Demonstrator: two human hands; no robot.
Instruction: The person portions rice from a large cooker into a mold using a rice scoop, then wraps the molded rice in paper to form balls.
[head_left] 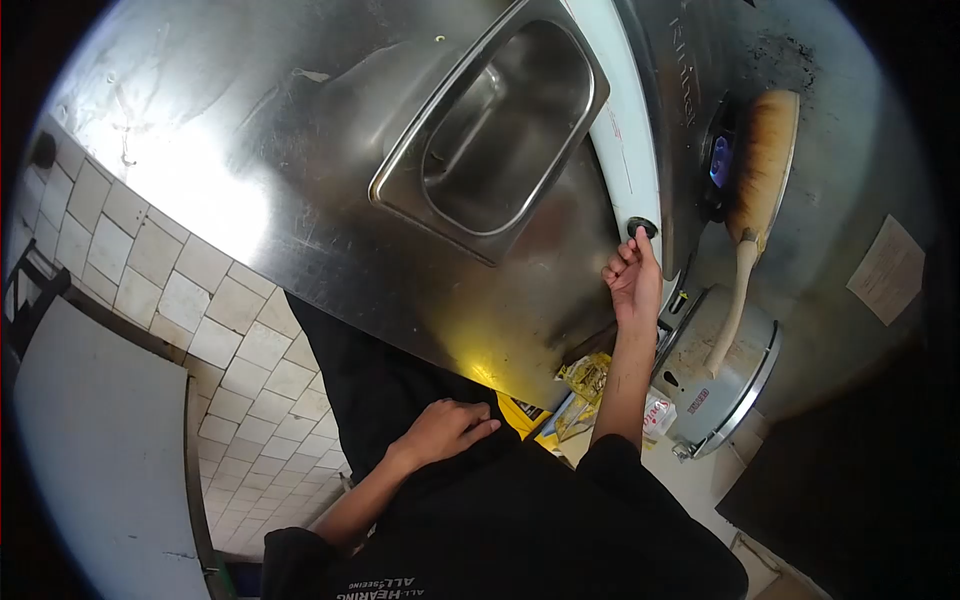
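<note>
My right hand (632, 280) reaches up to a black stove knob (641, 228) on the front of a long white panel (628, 150). Its thumb and forefinger are at the knob and the other fingers are curled. Beyond the panel, a blue flame (720, 162) burns beside a scorched, cream-coloured pan (770, 160) with a long pale handle (738, 300). My left hand (447, 436) lies against my black clothing near the counter's edge, holding nothing, its thumb apart from the loosely bent fingers.
A steel basin (515, 130) is in the metal counter (330, 180). Below the burner stand a round silver appliance (725, 360) and yellow packets (588, 378). A paper sheet (888, 270) is at right. A white-topped piece of furniture (100, 440) is at lower left, beside the tiles (240, 340).
</note>
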